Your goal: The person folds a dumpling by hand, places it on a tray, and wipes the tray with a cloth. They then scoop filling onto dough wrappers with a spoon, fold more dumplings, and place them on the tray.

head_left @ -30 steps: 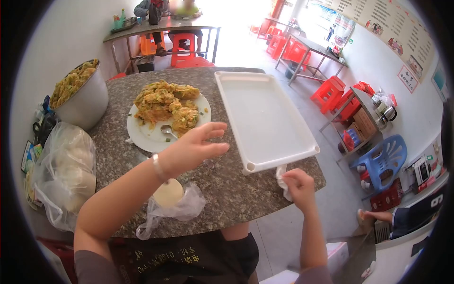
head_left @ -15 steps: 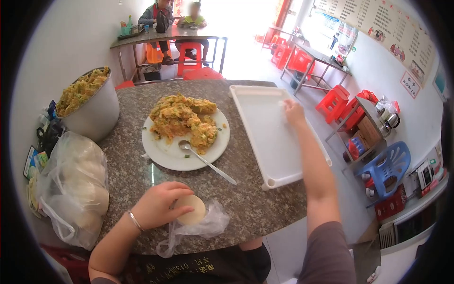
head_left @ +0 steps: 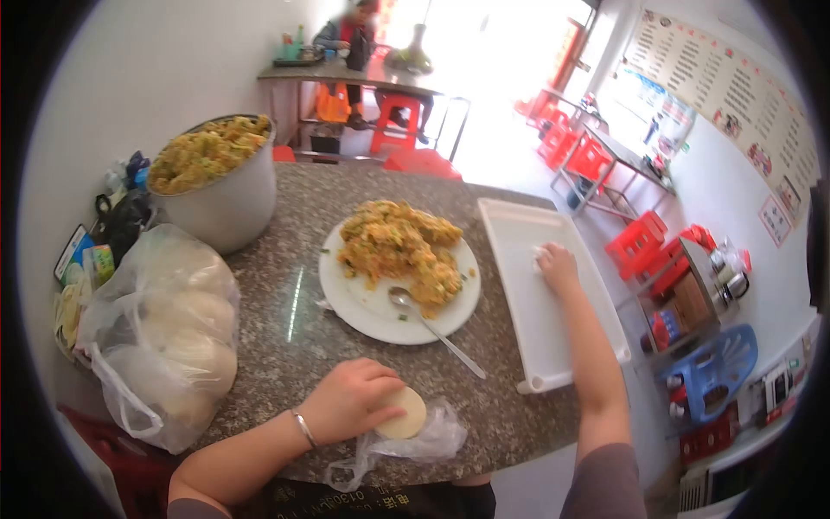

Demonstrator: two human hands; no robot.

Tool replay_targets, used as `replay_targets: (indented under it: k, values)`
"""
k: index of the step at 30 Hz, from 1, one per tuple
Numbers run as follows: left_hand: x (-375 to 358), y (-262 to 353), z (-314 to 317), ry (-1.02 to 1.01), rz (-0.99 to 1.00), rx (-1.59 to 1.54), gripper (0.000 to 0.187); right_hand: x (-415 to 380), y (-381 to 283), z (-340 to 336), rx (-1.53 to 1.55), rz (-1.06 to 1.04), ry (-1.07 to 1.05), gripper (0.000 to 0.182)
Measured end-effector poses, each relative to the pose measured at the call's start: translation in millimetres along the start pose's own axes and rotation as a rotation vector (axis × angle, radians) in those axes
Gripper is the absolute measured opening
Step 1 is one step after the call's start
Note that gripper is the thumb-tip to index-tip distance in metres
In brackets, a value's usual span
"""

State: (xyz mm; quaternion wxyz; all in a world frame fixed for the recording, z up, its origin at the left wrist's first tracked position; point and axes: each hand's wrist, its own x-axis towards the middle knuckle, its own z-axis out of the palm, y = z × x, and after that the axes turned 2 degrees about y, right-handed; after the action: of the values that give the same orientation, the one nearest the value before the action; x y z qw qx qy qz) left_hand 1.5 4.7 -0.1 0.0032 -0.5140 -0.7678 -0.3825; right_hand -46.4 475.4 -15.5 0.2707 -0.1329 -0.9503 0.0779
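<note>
My left hand (head_left: 354, 402) wears a bracelet, its fingers and thumb curled around the side of a stack of round, pale dough wrappers (head_left: 408, 417). The stack sits on a crumpled clear plastic bag (head_left: 437, 439) near the table's front edge. At the far part of a white tray (head_left: 534, 333), my right hand (head_left: 560, 266) is closed, pinching a small white thing too small to name. Between the hands stands a white plate (head_left: 359, 318) heaped with chopped yellow-green filling (head_left: 402, 246). A metal spoon (head_left: 437, 333) leans across its rim, handle toward me.
A deep metal pot (head_left: 229, 203) full of filling stands at back left. Before it lies a plastic bag of pale round stacks (head_left: 173, 333). Red stools (head_left: 398, 121) and a blue chair (head_left: 718, 363) stand beyond the table. A person (head_left: 346, 35) sits at the far table.
My view has shifted, so the table appears farther right and lower. My right hand has moved slightly inward over the tray. My left hand stays at the wrappers.
</note>
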Motion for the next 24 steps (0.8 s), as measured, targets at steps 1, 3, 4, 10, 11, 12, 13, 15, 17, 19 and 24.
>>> replay_targets:
  k: [1,3,4,10,11,12,13,15,17,19,24]
  values:
    - [-1,-1,3,0.002,0.013,-0.024,0.03,0,2,1,0.001,-0.008,0.007,0.025]
    - [-2,0,4,0.026,0.014,-0.007,0.03,7,10,-4,0.004,-0.03,0.018,0.026]
    - [-2,3,2,0.052,-0.005,0.043,0.03,12,11,-13,0.055,-0.017,-0.048,0.025]
    - [-7,3,2,0.058,-0.086,0.085,0.028,-41,-53,-134,0.445,0.019,0.077,0.016]
    - [-7,4,1,0.055,-0.096,0.081,0.027,-67,-66,-154,0.39,0.039,0.149,0.017]
    - [-7,6,0,0.067,-0.104,0.082,0.027,-96,-52,-163,0.401,0.083,0.193,0.018]
    - [-7,7,0,0.059,-0.11,0.091,0.027,-127,-54,-176,0.391,0.091,0.248,0.019]
    - [-8,9,2,0.053,-0.131,0.091,0.026,-187,-47,-180,0.422,0.203,0.387,0.021]
    - [-9,9,3,0.09,-0.077,0.115,0.027,-227,-41,-168,0.455,0.312,0.412,0.023]
    - [-6,11,1,0.091,-0.111,0.082,0.028,-255,-37,-146,0.115,0.233,0.212,0.032]
    - [-4,10,-1,0.093,-0.149,0.004,0.027,-259,-26,-122,0.417,0.381,0.2,0.05]
